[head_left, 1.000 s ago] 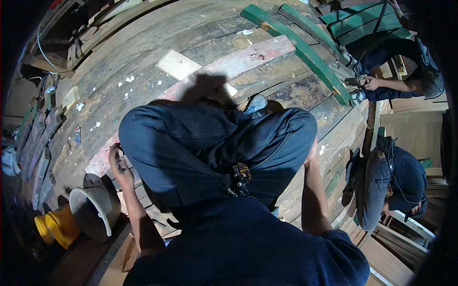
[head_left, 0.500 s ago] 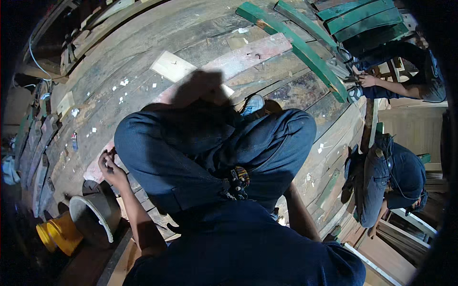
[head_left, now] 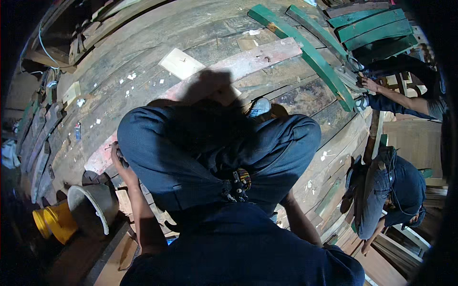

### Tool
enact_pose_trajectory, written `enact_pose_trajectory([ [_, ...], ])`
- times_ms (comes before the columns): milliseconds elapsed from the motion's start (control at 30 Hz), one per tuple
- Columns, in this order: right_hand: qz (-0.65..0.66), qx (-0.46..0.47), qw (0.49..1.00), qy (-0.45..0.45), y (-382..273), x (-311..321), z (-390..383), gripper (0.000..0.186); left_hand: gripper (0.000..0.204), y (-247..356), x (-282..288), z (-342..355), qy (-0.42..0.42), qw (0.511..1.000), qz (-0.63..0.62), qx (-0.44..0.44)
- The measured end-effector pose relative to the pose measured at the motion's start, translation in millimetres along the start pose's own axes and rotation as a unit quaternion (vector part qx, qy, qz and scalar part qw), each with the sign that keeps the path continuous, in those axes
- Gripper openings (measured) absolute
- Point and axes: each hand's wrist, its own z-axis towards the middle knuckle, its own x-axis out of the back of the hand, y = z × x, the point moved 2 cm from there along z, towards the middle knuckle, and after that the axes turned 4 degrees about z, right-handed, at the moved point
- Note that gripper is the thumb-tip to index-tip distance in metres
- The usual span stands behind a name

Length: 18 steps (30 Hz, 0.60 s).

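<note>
My left hand (head_left: 125,167) is beside my left knee, at the near end of a pinkish, paint-worn plank (head_left: 101,157). Its visible fingers are stretched toward the plank, close to a thin dark nail-like piece; the knee hides the others. I see nothing held in it. The plank runs under my folded legs and shows again beyond them, with a bent nail (head_left: 267,59) in its far part. My right hand (head_left: 287,199) is tucked under my right thigh, its fingers hidden. A pale square board (head_left: 181,64) with a nail lies beside the plank.
A grey bucket (head_left: 90,205) and a yellow container (head_left: 59,221) lie tipped at the left. Green beams (head_left: 305,50) cross the far right. A co-worker's hand (head_left: 369,85) is near them; another person (head_left: 398,186) sits bent over at the right. White scraps dot the wooden floor.
My left hand has shifted nearer my knee, with a finger now reaching along the pinkish plank's end. The view has swung slightly. The person at the right has bent lower in the picture.
</note>
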Motion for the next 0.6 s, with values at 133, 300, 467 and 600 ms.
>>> enact_pose_trajectory([
  [133, 0.129, -0.086, 0.985, 0.069, 53.8, 20.2, -5.8, 0.069, 0.052, 0.5, 2.7, -0.7, 0.024, 0.986, -0.141, 0.083],
  [300, 0.139, -0.066, 0.986, 0.067, 30.8, -2.2, -12.4, 0.069, 0.052, 11.6, 7.0, 2.9, -0.063, 0.985, 0.13, -0.093],
  [467, 0.075, 0.01, 0.993, 0.086, 1.6, 20.1, 11.3, 0.068, 0.036, -11.4, 20.5, 25.2, 0.095, 0.994, -0.007, 0.049],
  [600, -0.01, 0.224, 0.964, 0.14, -117.9, -7.0, 43.5, 0.064, 0.031, 10.4, 26.3, 35.4, 0.012, 1.0, -0.01, 0.018],
])
